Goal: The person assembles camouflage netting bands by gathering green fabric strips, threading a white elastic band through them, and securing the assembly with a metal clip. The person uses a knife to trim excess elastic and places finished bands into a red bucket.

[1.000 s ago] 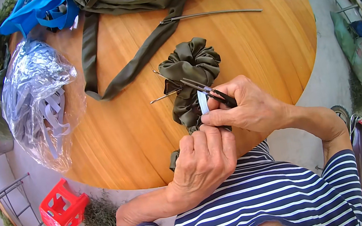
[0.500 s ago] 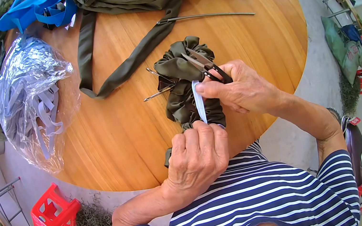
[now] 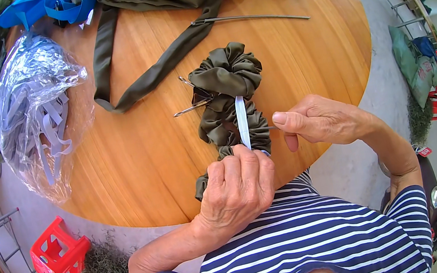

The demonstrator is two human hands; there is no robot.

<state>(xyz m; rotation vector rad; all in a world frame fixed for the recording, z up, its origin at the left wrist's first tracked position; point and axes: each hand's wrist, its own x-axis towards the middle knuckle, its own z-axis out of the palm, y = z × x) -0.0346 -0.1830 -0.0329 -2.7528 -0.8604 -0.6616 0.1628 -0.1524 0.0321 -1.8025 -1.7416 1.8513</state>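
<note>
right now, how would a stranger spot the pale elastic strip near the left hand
On the wooden table, find the ruffled olive fabric by the person's left hand. The pale elastic strip runs lengthwise over its nearer part. Flat, whitish and unbagged, it stands out from that dark fabric and from the lavender strips in the plastic bag.

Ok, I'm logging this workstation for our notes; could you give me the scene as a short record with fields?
Left hand: left hand pinches the lower end of a white elastic band
Right hand: right hand holds a thin dark item, too small to identify
Workpiece: gathered olive fabric, scrunchie-like, under the band
Table: wooden table
Left side: clear plastic bag of pale bands
Far side: olive fabric strip, thin metal rod
Floor: red plastic stool
</note>
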